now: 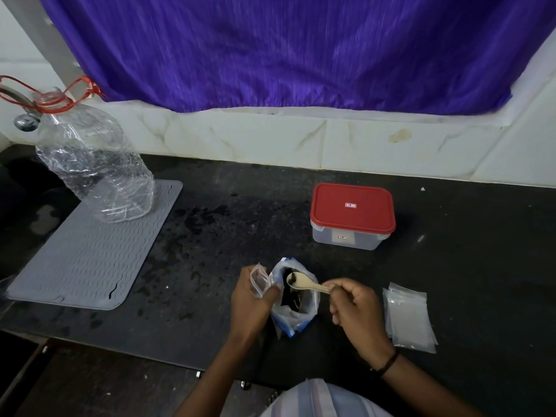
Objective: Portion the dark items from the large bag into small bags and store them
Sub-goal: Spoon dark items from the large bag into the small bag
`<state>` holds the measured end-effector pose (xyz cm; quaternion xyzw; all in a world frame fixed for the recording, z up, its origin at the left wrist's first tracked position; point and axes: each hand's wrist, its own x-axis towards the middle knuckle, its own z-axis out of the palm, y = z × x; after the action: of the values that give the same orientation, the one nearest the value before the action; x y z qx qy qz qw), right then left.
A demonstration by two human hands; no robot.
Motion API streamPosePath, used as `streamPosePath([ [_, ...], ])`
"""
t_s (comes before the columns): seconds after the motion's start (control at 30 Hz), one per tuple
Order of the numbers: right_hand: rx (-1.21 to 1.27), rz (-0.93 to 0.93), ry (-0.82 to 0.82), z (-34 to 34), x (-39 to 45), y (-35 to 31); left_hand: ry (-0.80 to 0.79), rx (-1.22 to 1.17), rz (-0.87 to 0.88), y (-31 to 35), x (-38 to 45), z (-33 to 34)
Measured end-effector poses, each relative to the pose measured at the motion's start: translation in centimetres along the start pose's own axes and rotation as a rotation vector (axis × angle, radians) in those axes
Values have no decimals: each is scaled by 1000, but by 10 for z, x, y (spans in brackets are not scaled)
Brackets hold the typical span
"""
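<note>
The large clear bag [296, 317] with blue trim stands open on the black counter [240, 224], dark items [290, 296] inside it. My left hand [251, 299] grips a small clear bag [259, 279] beside the large bag's left rim. My right hand [356, 311] holds a pale spoon [304, 283] by its handle. The spoon's bowl hovers over the large bag's mouth with a few dark bits in it. A stack of empty small bags [409, 319] lies flat to the right of my right hand.
A clear box with a red lid [352, 210] sits shut behind the bags. At the left, a grey ribbed mat [87, 254] carries a large crumpled clear bottle [93, 164]. A purple curtain [285, 49] hangs over the tiled wall. Wet spots mark the counter's middle.
</note>
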<state>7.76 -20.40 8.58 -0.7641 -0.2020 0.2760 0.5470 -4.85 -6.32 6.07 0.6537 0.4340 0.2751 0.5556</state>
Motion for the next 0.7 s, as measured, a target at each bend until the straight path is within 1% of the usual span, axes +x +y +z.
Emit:
streamPosePath([
  [0.13, 80, -55, -9, -8, -8, -25, 66, 61, 127, 5, -2, -6],
  [0.2, 110, -87, -50, -6, -11, -36, 47, 138, 199, 4, -1, -7],
  [0.27, 81, -117, -90, -1, -14, -45, 16, 202, 270, 2, 0, -7],
  [0.33, -62, -192, -105, 4, -14, -48, -3, 258, 323, 1, 0, -5],
  [0.4, -289, -328, -126, 10, -15, -47, -9, 305, 376, 0, -1, -2],
  [0.5, -724, -688, -172, 17, -13, -45, -27, 291, 419, 0, -2, -1],
  [0.57, -945, -916, -218, 19, -11, -48, -12, 260, 414, -1, -2, -1],
  [0.63, -1016, -1056, -209, 16, -8, -52, 17, 240, 382, -3, -2, -1],
  [0.7, -953, -1048, -108, 10, -7, -51, 47, 204, 308, -3, -4, 0],
])
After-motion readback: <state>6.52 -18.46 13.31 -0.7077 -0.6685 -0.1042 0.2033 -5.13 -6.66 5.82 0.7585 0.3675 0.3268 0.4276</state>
